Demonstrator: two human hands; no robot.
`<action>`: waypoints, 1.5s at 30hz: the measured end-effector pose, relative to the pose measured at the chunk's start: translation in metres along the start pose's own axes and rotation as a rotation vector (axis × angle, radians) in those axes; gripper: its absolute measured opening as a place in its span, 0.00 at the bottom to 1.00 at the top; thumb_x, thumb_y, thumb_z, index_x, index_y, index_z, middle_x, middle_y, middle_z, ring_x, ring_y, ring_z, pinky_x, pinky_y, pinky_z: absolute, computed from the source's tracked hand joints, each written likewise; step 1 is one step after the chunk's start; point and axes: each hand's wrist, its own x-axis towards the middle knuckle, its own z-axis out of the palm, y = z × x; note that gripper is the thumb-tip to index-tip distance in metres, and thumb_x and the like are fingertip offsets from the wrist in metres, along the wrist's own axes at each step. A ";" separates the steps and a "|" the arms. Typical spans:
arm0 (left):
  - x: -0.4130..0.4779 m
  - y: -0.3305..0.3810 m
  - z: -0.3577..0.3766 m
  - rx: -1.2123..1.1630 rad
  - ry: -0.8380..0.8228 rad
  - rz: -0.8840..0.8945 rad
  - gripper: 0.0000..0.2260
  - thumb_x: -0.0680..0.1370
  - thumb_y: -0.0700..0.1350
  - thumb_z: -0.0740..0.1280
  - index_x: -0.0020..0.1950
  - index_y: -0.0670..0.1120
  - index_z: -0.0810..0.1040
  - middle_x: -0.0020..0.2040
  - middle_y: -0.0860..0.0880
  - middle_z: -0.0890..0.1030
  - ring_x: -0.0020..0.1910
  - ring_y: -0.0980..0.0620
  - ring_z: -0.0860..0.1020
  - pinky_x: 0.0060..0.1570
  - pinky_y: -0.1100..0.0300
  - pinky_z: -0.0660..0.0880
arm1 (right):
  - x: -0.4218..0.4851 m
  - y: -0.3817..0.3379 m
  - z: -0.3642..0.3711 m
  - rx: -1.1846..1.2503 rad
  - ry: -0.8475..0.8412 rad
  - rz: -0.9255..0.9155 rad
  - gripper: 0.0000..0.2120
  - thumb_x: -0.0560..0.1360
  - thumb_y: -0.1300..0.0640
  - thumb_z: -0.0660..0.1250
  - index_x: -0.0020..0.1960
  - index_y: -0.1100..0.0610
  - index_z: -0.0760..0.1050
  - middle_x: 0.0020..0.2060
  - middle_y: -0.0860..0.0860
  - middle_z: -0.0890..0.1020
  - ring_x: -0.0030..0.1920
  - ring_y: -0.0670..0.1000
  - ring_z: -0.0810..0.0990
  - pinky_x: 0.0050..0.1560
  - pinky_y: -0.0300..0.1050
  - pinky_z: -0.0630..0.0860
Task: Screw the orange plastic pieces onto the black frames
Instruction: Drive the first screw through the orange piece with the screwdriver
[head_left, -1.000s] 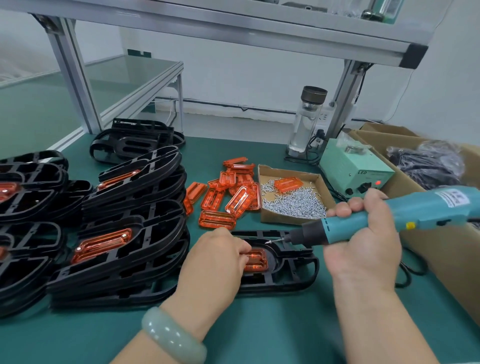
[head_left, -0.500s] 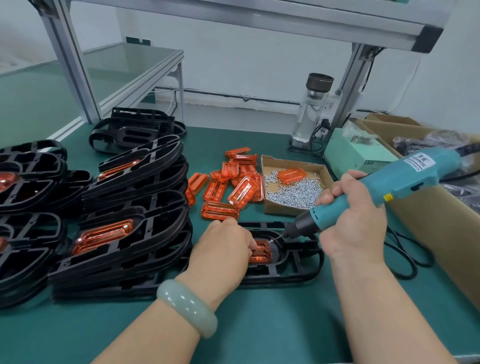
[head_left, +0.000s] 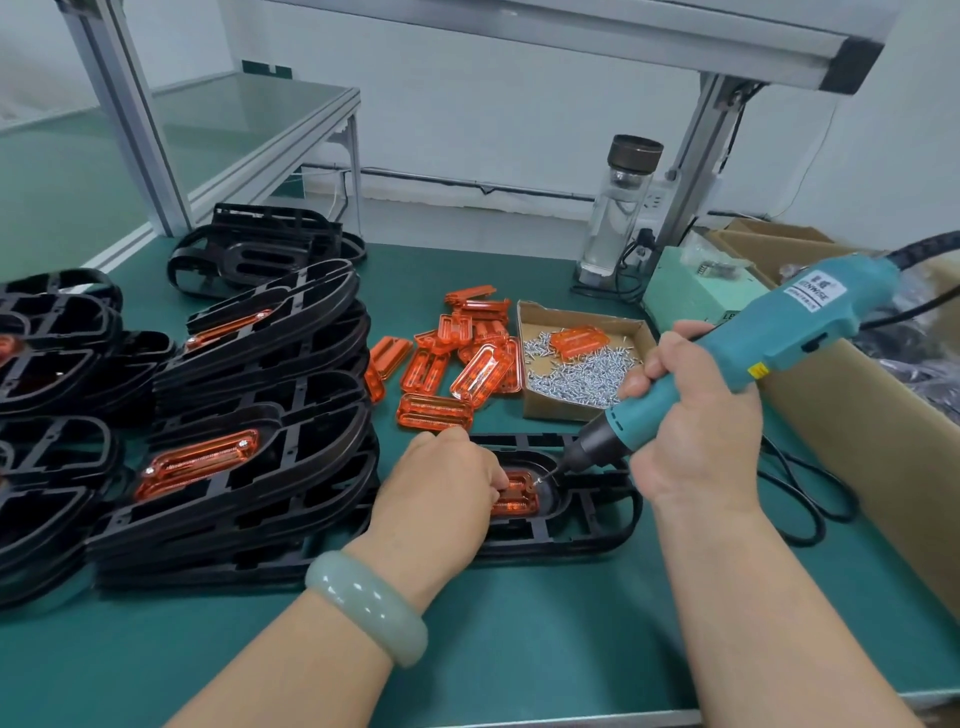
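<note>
A black frame (head_left: 587, 525) lies flat on the green mat in front of me, with an orange plastic piece (head_left: 517, 496) seated in its oval recess. My left hand (head_left: 441, 493) presses down on the left part of that piece and hides most of it. My right hand (head_left: 691, 436) grips a teal electric screwdriver (head_left: 753, 353), tilted down to the left. Its bit tip rests on a screw at the piece's right end. Loose orange pieces (head_left: 457, 358) lie in a heap behind the frame.
A cardboard tray of silver screws (head_left: 576, 374) sits right of the loose pieces. Stacks of black frames with orange pieces (head_left: 249, 426) fill the left side. A glass bottle (head_left: 621, 208), a green power unit (head_left: 685, 296) and a large cardboard box (head_left: 857, 457) stand at the right.
The screwdriver has swung from nearly level to a steep downward tilt, and its bit has come down onto the orange piece's right end. My left hand stays on the piece.
</note>
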 end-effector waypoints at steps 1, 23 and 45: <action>0.000 0.000 0.000 -0.001 -0.001 -0.002 0.10 0.80 0.46 0.63 0.55 0.57 0.81 0.45 0.55 0.68 0.49 0.55 0.65 0.44 0.62 0.65 | 0.000 0.000 0.000 -0.006 -0.004 0.000 0.07 0.69 0.66 0.64 0.41 0.55 0.71 0.29 0.50 0.71 0.27 0.48 0.70 0.30 0.39 0.70; 0.001 0.000 -0.001 -0.019 -0.032 -0.018 0.10 0.79 0.45 0.63 0.56 0.55 0.81 0.53 0.50 0.74 0.51 0.53 0.68 0.48 0.62 0.67 | -0.001 0.003 0.009 -0.129 -0.094 -0.039 0.06 0.69 0.64 0.65 0.44 0.56 0.72 0.27 0.49 0.72 0.25 0.49 0.71 0.30 0.40 0.70; -0.001 0.004 -0.005 0.104 -0.066 0.016 0.12 0.79 0.44 0.62 0.60 0.55 0.79 0.50 0.50 0.72 0.54 0.48 0.69 0.51 0.56 0.69 | 0.003 0.003 0.021 -0.175 -0.501 -0.032 0.06 0.71 0.65 0.64 0.47 0.57 0.72 0.26 0.48 0.73 0.24 0.49 0.71 0.31 0.41 0.70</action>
